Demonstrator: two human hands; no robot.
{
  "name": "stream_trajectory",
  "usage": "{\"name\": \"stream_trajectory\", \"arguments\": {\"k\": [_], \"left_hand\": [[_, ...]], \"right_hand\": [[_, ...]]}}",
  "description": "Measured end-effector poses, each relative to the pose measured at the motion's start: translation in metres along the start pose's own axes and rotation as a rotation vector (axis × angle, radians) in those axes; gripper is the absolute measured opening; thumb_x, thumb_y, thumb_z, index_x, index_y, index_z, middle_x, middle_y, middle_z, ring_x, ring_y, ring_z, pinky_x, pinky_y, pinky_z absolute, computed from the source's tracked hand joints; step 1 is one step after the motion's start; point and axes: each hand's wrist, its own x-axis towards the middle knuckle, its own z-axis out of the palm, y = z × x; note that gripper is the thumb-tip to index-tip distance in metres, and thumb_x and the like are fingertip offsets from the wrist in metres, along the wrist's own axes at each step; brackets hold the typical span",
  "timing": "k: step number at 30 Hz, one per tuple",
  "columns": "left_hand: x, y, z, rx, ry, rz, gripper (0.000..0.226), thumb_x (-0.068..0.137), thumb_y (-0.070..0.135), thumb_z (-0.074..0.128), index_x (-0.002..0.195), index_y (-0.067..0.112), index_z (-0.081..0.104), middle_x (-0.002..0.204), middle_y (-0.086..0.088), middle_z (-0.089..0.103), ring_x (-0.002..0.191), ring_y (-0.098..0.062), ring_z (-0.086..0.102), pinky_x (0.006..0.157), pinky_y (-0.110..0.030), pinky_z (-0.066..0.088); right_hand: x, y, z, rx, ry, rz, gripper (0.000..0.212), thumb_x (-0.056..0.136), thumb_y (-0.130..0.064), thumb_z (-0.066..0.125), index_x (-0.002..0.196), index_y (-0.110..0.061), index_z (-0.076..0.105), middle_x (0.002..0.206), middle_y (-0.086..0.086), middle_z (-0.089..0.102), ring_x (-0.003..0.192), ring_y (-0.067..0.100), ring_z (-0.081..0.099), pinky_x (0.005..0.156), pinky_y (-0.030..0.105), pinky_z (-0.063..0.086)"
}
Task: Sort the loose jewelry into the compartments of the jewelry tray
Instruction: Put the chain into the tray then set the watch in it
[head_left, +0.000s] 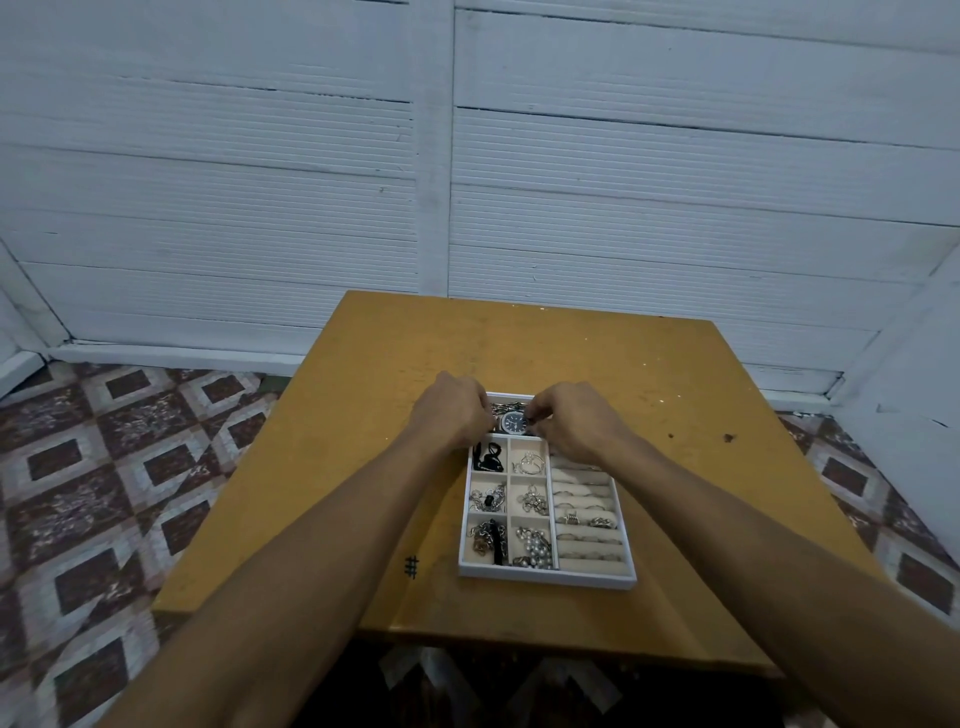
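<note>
White grooved wall panels (675, 182) back a square mustard-yellow wooden table (363, 415), which stands on a floor of maroon-and-cream patterned tiles (104, 467); a small black hash mark (411, 567) is drawn on the table toward its 6 o'clock edge. On the table, slightly toward 3 o'clock from centre, lies a white rectangular jewelry tray with beige lining (545, 576). Its long compartment at 12 o'clock holds a silver wristwatch with a dark blue dial (514, 421), lying dial-up beside a heap of silver chain. The left hand (457, 415) and the right hand (576, 421) meet over this compartment, one on each side of the watch; the fingers (535, 423) of the right hand are curled narrow and touch the watch case at its 3 o'clock edge, while those of the left hand are curled under the palm at the 9 o'clock edge, and whether they grip the watch or its band cannot be told. Six square compartments fill the tray's 9 o'clock half: a black cord piece (488, 456), silver rings or hoops (529, 462), mixed silver chains (488, 500), and pearl-like beads (535, 548) among them. Padded beige ring rolls (584, 519) occupy the 3 o'clock half, several silver bands wedged between them.
</note>
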Motion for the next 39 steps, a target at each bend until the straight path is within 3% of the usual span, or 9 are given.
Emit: {"name": "stream_trajectory", "arguments": {"k": [6,11,21,28,39], "left_hand": [[0.003,-0.001,-0.001,0.060,-0.010,0.003,0.017,0.081,0.025,0.066,0.067,0.031,0.058,0.107,-0.006,0.061,0.088,-0.024,0.063,0.081,-0.039,0.056],[0.004,0.003,-0.001,0.087,-0.043,0.037,0.007,0.079,0.028,0.070,0.086,0.031,0.070,0.114,-0.003,0.062,0.095,-0.022,0.062,0.086,-0.039,0.055],[0.000,0.000,-0.002,0.092,-0.061,0.001,0.005,0.079,0.030,0.066,0.074,0.031,0.068,0.107,-0.005,0.066,0.090,-0.024,0.063,0.084,-0.042,0.055],[0.001,0.010,-0.001,0.219,-0.022,0.046,0.028,0.086,0.031,0.064,0.114,0.027,0.065,0.127,-0.007,0.049,0.107,-0.027,0.056,0.095,-0.042,0.048],[0.000,0.011,-0.002,0.266,-0.053,-0.014,0.026,0.083,0.025,0.067,0.109,0.023,0.063,0.121,-0.006,0.054,0.106,-0.026,0.055,0.094,-0.047,0.046]], "right_hand": [[0.003,0.004,0.001,-0.116,0.024,0.015,0.017,0.088,-0.016,0.064,0.101,-0.021,0.074,0.102,0.001,0.073,0.090,0.020,0.066,0.083,0.038,0.056],[0.006,0.005,0.000,-0.230,0.025,0.049,0.015,0.087,-0.019,0.066,0.097,-0.023,0.076,0.098,0.000,0.074,0.088,0.018,0.066,0.078,0.032,0.057],[0.006,0.009,0.004,-0.295,0.071,0.038,0.013,0.086,-0.021,0.067,0.095,-0.020,0.076,0.091,0.004,0.074,0.078,0.020,0.068,0.074,0.035,0.059],[0.007,0.011,0.006,-0.256,0.066,0.037,0.018,0.086,-0.035,0.066,0.094,-0.021,0.074,0.091,0.000,0.073,0.081,0.018,0.065,0.075,0.036,0.057],[0.005,0.005,0.004,-0.303,0.075,0.056,0.014,0.087,-0.025,0.066,0.095,-0.017,0.075,0.088,0.004,0.073,0.078,0.019,0.066,0.070,0.034,0.059]]}}
